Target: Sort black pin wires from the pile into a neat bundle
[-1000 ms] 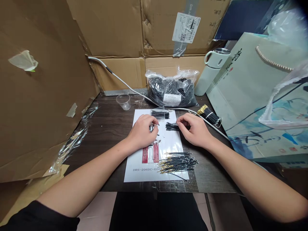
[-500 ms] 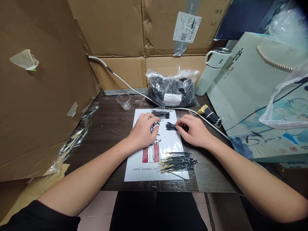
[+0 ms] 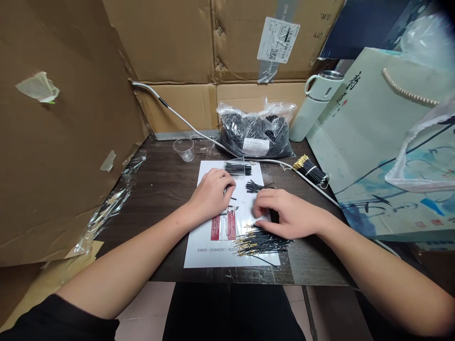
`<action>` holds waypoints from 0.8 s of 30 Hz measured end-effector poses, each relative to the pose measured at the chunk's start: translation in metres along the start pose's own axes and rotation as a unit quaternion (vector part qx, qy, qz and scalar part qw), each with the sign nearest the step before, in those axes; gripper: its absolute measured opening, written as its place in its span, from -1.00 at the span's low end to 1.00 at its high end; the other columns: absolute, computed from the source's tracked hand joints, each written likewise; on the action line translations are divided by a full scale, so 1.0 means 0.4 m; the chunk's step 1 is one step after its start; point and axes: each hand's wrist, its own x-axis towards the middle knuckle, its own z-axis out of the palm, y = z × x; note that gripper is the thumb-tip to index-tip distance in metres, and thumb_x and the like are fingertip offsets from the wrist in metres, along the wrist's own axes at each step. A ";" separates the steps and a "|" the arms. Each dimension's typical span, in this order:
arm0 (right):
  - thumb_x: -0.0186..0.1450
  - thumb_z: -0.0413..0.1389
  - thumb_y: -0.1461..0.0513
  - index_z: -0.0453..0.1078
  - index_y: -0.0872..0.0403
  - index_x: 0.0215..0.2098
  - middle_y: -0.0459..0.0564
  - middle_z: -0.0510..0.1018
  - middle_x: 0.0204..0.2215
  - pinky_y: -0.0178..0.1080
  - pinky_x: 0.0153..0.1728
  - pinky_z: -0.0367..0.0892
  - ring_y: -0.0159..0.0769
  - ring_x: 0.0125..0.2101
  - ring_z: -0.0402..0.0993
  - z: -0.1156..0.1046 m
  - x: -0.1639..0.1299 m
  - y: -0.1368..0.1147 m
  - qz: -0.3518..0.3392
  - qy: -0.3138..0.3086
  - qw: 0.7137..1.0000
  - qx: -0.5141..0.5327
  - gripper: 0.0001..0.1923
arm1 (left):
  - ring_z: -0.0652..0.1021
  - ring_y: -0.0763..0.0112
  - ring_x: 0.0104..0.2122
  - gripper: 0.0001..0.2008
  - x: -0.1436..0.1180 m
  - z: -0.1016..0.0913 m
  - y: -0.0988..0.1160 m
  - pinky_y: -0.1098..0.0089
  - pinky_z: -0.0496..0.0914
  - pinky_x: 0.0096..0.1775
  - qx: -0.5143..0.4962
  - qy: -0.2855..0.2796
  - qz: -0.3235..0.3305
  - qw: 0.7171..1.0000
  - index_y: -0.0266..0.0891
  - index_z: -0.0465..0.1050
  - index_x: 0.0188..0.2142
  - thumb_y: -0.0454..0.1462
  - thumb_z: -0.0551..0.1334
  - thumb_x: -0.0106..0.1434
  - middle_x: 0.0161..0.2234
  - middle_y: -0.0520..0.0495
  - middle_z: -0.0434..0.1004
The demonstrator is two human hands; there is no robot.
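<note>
Two bare hands rest on the white printed paper sheet (image 3: 216, 255) lying on the dark wooden table (image 3: 159, 189): my left hand (image 3: 212, 193) curls palm-down over a few short black tube pieces (image 3: 232, 194), though I cannot tell whether it grips any. My right hand (image 3: 284, 215) lies with fingers spread loosely, fingertips touching the top of the loose pile of black gold-tipped wires (image 3: 263, 241) at the sheet's near edge. Just beyond it sits a small heap of black tubes (image 3: 258, 186), with a clear bag of black parts (image 3: 254, 130) farther back.

Dark table (image 3: 159, 189), cardboard walls (image 3: 64, 142), seemingly.
</note>
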 end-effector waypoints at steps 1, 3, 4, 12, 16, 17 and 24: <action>0.37 0.24 0.33 0.49 0.06 -0.20 -0.01 0.54 -0.28 -0.14 -0.16 0.34 -0.19 -0.26 0.44 0.001 -0.001 -0.003 -0.002 -0.012 1.000 -0.004 -0.93 | 0.55 0.07 -0.04 -0.90 0.000 0.000 0.000 0.04 0.48 0.08 0.004 -0.001 -0.003 1.000 -0.23 0.62 -0.19 -0.34 0.29 0.45 -0.12 -0.18 0.65; 0.35 0.22 0.35 0.49 0.05 -0.19 0.00 0.55 -0.28 -0.11 -0.13 0.35 -0.17 -0.24 0.45 0.003 -0.003 -0.007 -0.008 -0.031 0.999 -0.015 -0.90 | 0.56 0.07 -0.05 -0.92 -0.001 -0.001 0.000 0.03 0.48 0.08 0.011 -0.003 -0.005 1.000 -0.23 0.60 -0.15 -0.34 0.30 0.44 -0.11 -0.18 0.64; 0.35 0.21 0.36 0.48 0.05 -0.20 0.00 0.54 -0.28 -0.10 -0.12 0.35 -0.16 -0.24 0.45 0.005 -0.004 -0.008 -0.012 -0.038 0.999 -0.023 -0.90 | 0.56 0.07 -0.05 -0.93 -0.001 -0.002 0.000 0.03 0.48 0.08 0.012 -0.005 -0.004 1.000 -0.22 0.59 -0.14 -0.34 0.29 0.43 -0.11 -0.18 0.64; 0.43 0.16 0.37 0.47 0.05 -0.24 0.02 0.57 -0.30 -0.10 -0.12 0.36 -0.16 -0.26 0.45 0.013 -0.008 -0.031 -0.010 -0.067 0.995 -0.079 -0.88 | 0.59 0.09 -0.08 -0.89 0.002 -0.003 -0.005 0.05 0.48 0.06 0.010 -0.002 0.007 1.000 -0.22 0.58 -0.18 -0.38 0.26 0.44 -0.15 -0.17 0.66; 0.54 0.11 0.30 0.48 0.07 -0.21 0.05 0.56 -0.29 -0.08 -0.13 0.35 -0.15 -0.25 0.44 0.021 -0.005 -0.034 -0.009 -0.051 0.990 -0.134 -0.84 | 0.60 0.11 -0.09 -0.87 0.004 -0.004 -0.007 0.07 0.49 0.05 0.009 0.001 0.001 1.000 -0.22 0.60 -0.23 -0.36 0.26 0.46 -0.17 -0.16 0.65; 0.55 0.09 0.29 0.49 0.07 -0.20 0.06 0.56 -0.28 -0.08 -0.13 0.34 -0.14 -0.25 0.44 0.023 -0.004 -0.032 -0.010 -0.044 0.989 -0.144 -0.83 | 0.60 0.11 -0.09 -0.87 0.004 -0.004 -0.007 0.08 0.49 0.05 0.008 0.001 0.001 1.000 -0.21 0.60 -0.23 -0.36 0.27 0.46 -0.17 -0.15 0.65; 0.52 0.18 0.25 0.50 0.08 -0.15 0.07 0.57 -0.25 -0.07 -0.13 0.33 -0.13 -0.24 0.44 0.023 -0.007 -0.028 -0.013 -0.043 0.987 -0.151 -0.93 | 0.56 0.09 -0.07 -0.89 0.006 -0.004 -0.005 0.05 0.48 0.06 0.028 -0.022 0.015 0.999 -0.23 0.55 -0.20 -0.37 0.24 0.47 -0.14 -0.17 0.62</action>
